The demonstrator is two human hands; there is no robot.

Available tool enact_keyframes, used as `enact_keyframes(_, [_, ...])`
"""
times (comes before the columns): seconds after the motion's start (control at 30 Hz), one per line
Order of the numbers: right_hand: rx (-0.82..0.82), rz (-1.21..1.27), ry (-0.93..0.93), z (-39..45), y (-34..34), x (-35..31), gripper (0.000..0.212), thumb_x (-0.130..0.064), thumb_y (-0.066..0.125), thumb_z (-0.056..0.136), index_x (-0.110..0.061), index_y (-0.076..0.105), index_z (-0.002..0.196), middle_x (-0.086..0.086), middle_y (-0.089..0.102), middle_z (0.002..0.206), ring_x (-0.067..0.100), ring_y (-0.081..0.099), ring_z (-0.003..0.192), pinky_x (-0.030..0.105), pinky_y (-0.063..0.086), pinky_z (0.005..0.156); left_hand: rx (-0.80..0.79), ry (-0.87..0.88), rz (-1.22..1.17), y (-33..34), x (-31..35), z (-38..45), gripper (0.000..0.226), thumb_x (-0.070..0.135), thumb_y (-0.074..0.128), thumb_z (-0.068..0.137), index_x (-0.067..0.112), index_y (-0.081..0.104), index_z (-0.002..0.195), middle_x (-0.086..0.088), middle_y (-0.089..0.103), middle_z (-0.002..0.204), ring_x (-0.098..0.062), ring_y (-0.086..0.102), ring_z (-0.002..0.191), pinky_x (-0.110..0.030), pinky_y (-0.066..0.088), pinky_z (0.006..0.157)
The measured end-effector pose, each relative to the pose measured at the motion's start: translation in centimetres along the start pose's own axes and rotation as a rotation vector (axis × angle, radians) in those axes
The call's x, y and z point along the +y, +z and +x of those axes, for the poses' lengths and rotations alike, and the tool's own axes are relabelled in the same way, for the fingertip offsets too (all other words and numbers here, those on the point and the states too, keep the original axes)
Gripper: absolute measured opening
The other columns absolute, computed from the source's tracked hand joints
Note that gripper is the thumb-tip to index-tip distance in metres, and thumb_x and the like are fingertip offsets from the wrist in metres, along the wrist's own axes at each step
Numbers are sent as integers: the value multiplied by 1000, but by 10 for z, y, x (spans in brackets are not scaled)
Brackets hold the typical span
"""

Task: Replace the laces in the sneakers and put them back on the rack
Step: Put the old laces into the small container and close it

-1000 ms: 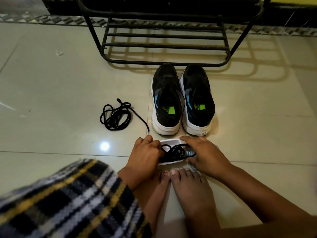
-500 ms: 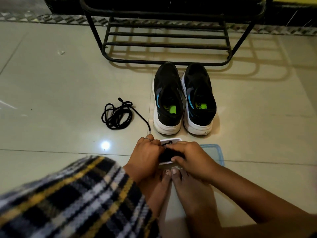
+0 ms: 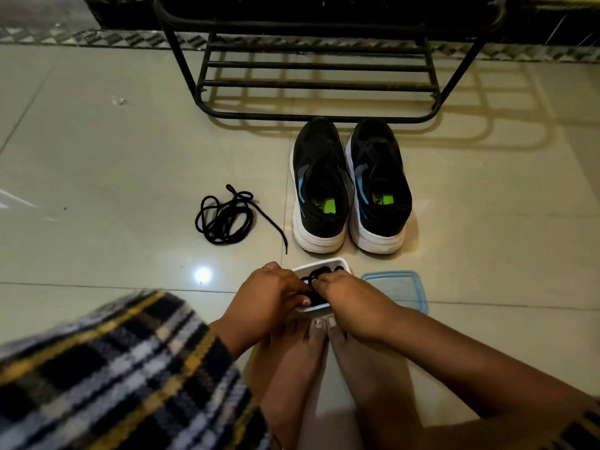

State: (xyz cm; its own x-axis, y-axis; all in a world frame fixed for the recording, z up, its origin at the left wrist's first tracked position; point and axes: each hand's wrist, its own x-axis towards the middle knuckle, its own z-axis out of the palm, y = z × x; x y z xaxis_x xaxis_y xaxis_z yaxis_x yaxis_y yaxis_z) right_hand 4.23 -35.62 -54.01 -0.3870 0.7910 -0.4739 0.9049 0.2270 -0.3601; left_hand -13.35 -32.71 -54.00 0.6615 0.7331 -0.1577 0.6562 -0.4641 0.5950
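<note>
Two black sneakers with white soles, one on the left (image 3: 319,186) and one on the right (image 3: 378,185), stand side by side on the tiled floor, heels toward me, with no laces in them. A loose black lace (image 3: 224,217) lies coiled to their left. Just in front of my toes sits a small white container (image 3: 337,264) holding black laces (image 3: 319,273). My left hand (image 3: 264,298) grips the container's left side. My right hand (image 3: 349,302) pinches the laces inside it. The black metal shoe rack (image 3: 318,82) stands behind the sneakers.
A clear lid with a blue rim (image 3: 397,287) lies on the floor right of the container. My bare feet (image 3: 324,362) are under my hands. A plaid sleeve (image 3: 113,375) fills the lower left. A scrap of white litter (image 3: 118,100) lies far left.
My right hand moved left from the container's right edge onto the laces inside it, uncovering the blue-rimmed lid. My left hand stayed on the container.
</note>
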Motion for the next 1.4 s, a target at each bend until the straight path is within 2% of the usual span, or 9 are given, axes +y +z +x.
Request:
enact_keyframes(0.1, [-46,103,65,0,-1,1,45,-3,55,84,-11,52,128,13,56,125,32,55,112,41,45,92,44,60,136,8,1,4,29,42,50,77,30,76,84,8,67,79,-20,57,69,-29,43,58])
enact_keyframes(0.23, [128,225,113,-12,-6,-1,38,-10,56,86,-20,62,121,7,65,113,25,59,104,27,42,78,108,105,233,15,4,7,30,42,45,78,32,74,79,9,64,77,-19,55,67,-28,40,53])
enact_keyframes(0.47, [248,429,231,-12,-4,-4,18,-7,61,81,-18,74,85,4,72,88,18,64,85,31,49,79,98,-135,-24,18,15,2,26,31,70,80,26,65,106,9,70,88,-14,45,87,-26,25,68])
enact_keyframes(0.7, [154,35,-134,-23,7,2,31,-19,55,86,-21,67,114,1,63,113,21,52,110,36,46,90,30,-112,55,21,14,4,23,35,58,79,28,73,95,4,70,92,-24,54,84,-31,41,72])
enact_keyframes(0.9, [368,6,-88,-34,4,14,18,-21,56,77,-17,71,85,2,55,81,23,55,76,32,46,57,-37,-137,141,21,20,7,21,35,57,89,31,69,105,5,65,104,-23,51,97,-31,40,80])
enact_keyframes(1.0, [376,158,89,-30,1,18,14,-3,60,82,-10,67,91,9,55,91,26,57,83,38,49,67,-50,-160,225,21,23,7,24,40,52,91,32,65,109,8,62,109,-20,48,103,-31,34,82])
enact_keyframes(1.1, [320,104,91,-28,-2,19,13,-9,60,83,-12,71,90,8,59,89,26,57,86,34,46,67,-48,-175,273,22,24,7,25,41,48,92,33,63,111,10,61,111,-18,45,105,-30,30,81])
enact_keyframes(1.23, [273,-193,-12,-33,6,11,9,-24,71,58,-28,71,66,-9,57,59,17,52,60,22,22,47,-60,-182,275,22,23,7,27,42,48,92,33,63,112,11,61,111,-17,44,106,-30,29,82])
enact_keyframes(1.4, [248,88,-13,-35,-6,21,33,-7,52,81,-22,72,103,0,67,93,25,55,87,31,41,68,-73,-174,255,22,20,8,27,40,49,91,31,66,110,9,63,108,-19,45,102,-29,32,79])
